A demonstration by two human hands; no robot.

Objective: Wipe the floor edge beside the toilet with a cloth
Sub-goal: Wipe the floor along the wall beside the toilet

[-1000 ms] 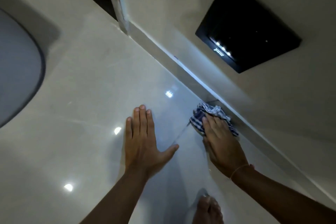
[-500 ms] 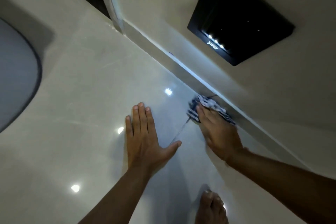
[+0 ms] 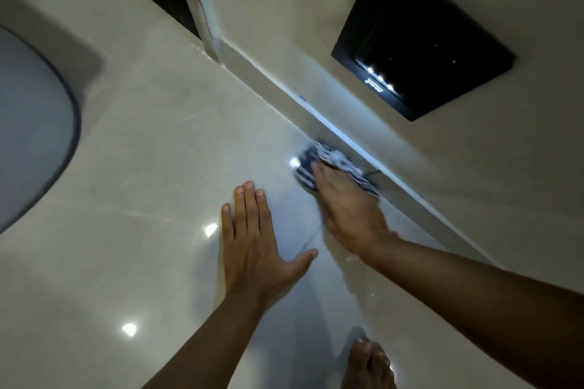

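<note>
A blue-and-white striped cloth (image 3: 308,164) lies bunched on the glossy cream floor (image 3: 158,151), pressed against the skirting (image 3: 350,151) where floor meets wall. My right hand (image 3: 349,210) presses down on the cloth, fingers over it, and looks motion-blurred. My left hand (image 3: 252,243) rests flat on the floor tile, fingers spread, a little left of and nearer than the cloth, holding nothing. The toilet's grey curved lid (image 3: 28,142) fills the left edge.
A black square panel (image 3: 423,41) with small lights is set in the wall above the skirting. A wall corner post (image 3: 202,3) meets the floor further along. My bare foot (image 3: 368,366) stands at the bottom. Ceiling lights reflect off the tiles.
My right hand has slid the cloth further away along the skirting, toward the wall corner. My left hand has stayed planted on the floor.
</note>
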